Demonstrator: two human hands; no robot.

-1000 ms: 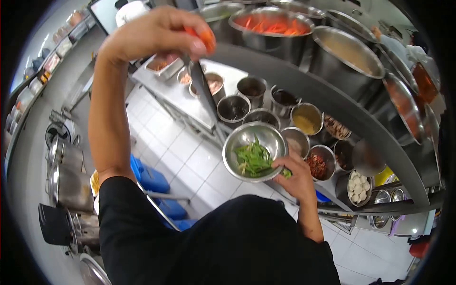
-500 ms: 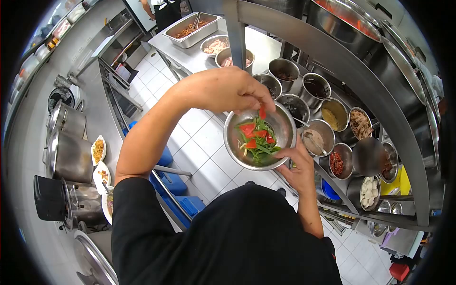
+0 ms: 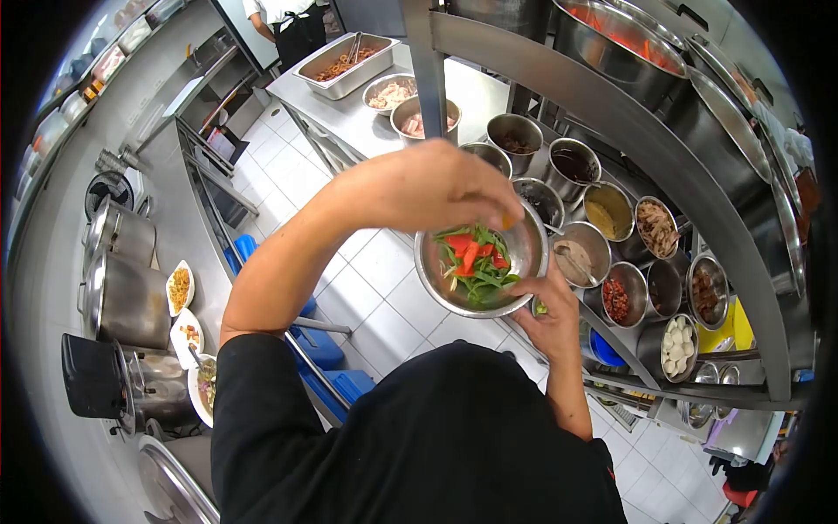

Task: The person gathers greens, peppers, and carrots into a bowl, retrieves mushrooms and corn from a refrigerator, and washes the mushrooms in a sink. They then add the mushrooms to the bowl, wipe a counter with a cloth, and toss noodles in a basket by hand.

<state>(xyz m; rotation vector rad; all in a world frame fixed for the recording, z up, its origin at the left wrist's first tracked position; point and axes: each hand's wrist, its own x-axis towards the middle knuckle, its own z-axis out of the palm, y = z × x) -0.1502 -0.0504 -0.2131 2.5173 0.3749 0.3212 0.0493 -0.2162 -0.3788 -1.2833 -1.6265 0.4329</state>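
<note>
A steel mixing bowl (image 3: 428, 278) tilts toward me in front of my body, with red pieces (image 3: 469, 253) like pepper or tomato on sliced green leaves (image 3: 478, 284) inside. My right hand (image 3: 548, 306) grips its lower right rim, thumb inside and fingers underneath. Beside that palm shows a bit of green (image 3: 539, 307), mostly hidden. Over the bowl's upper edge, my left hand (image 3: 454, 188) is bent down, its fingers together and slightly blurred. At its fingertips is a small orange-yellow piece (image 3: 510, 222), too small to name.
Several steel pots of ingredients stand on the right, including white balls (image 3: 676, 349) and chopped red bits (image 3: 616, 301). A metal shelf post (image 3: 428, 79) rises ahead. Filled white dishes (image 3: 180, 288) and stockpots (image 3: 131, 293) line the left counter. A person (image 3: 297, 31) stands at the back.
The red piece at my left fingertips is gone from them, and an orange-yellow piece shows there instead. My left hand has shifted slightly right and down. The right hand keeps its hold.
</note>
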